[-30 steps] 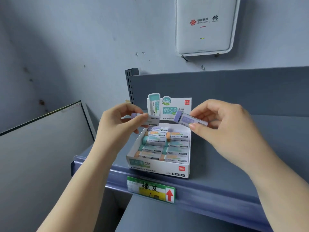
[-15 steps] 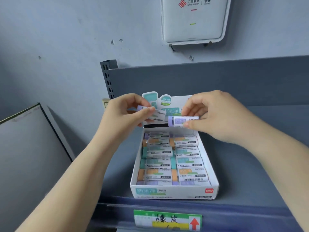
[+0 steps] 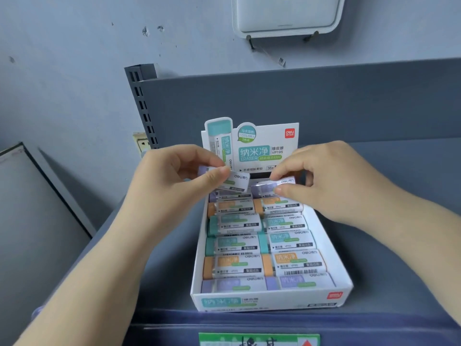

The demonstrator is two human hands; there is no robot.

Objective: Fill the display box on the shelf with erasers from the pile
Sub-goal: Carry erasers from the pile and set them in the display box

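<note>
My left hand point(image 3: 174, 181) pinches purple eraser point(image 3: 235, 182); right hand point(image 3: 321, 181) pinches second purple eraser point(image 3: 268, 189), both poised over back row of display box point(image 3: 272, 299) on shelf point(image 3: 389, 258), likely to fill last gaps.

a small shop: a grey metal shelf point(image 3: 374, 258) with a slotted upright point(image 3: 142, 106), a price label point(image 3: 259, 340) on its front edge, and a retail display box point(image 3: 272, 299) of erasers point(image 3: 294, 264).

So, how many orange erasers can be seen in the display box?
4: two side by side in the back orange row, two in the front one. Layers underneath may hide more.
</note>
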